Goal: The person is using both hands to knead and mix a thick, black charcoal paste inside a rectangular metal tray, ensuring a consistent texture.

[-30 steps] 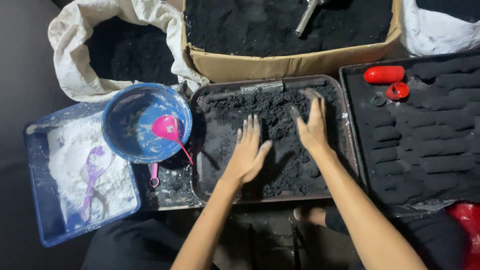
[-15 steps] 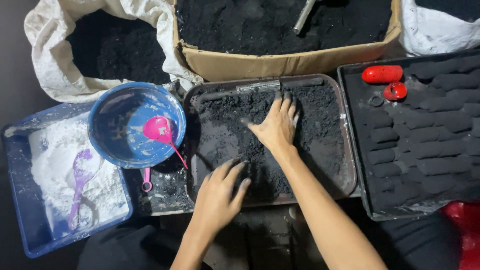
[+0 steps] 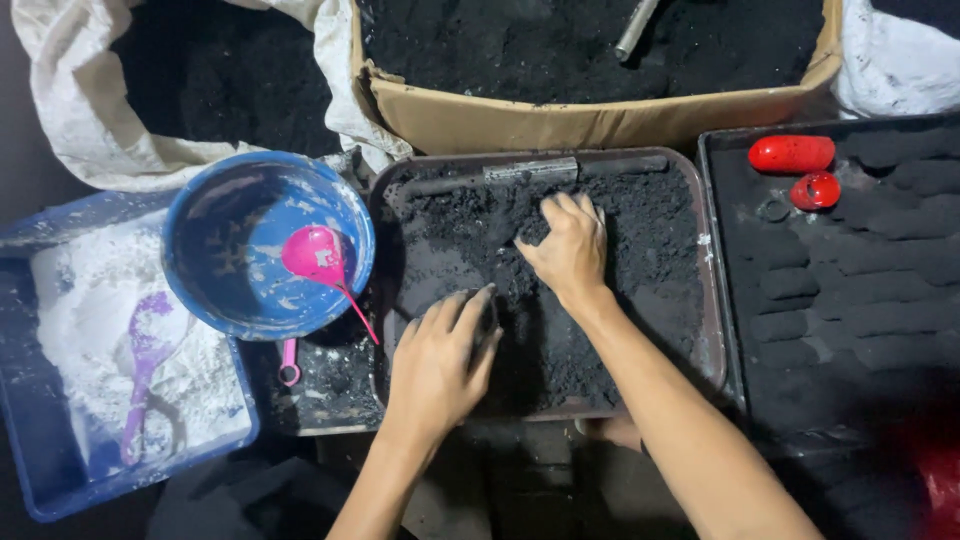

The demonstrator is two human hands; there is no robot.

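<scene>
The left hand (image 3: 435, 365) had pulled nearer, fingers curled, and the right hand (image 3: 570, 245) clawed black powder in the dark metal tray (image 3: 712, 300), gathering it.

Left hand (image 3: 435, 365): bare, no glove, no ring or band visible; fingers dusted with dark powder.
Right hand (image 3: 570, 250): bare, no glove, no ring visible; dark grime on fingertips and knuckles.
Left forearm (image 3: 385, 480): uncovered to the frame edge, no sleeve, no wristwatch.
Right forearm (image 3: 690, 430): uncovered, no sleeve or bracelet in view.
Clothing: none visible on either arm.
</scene>
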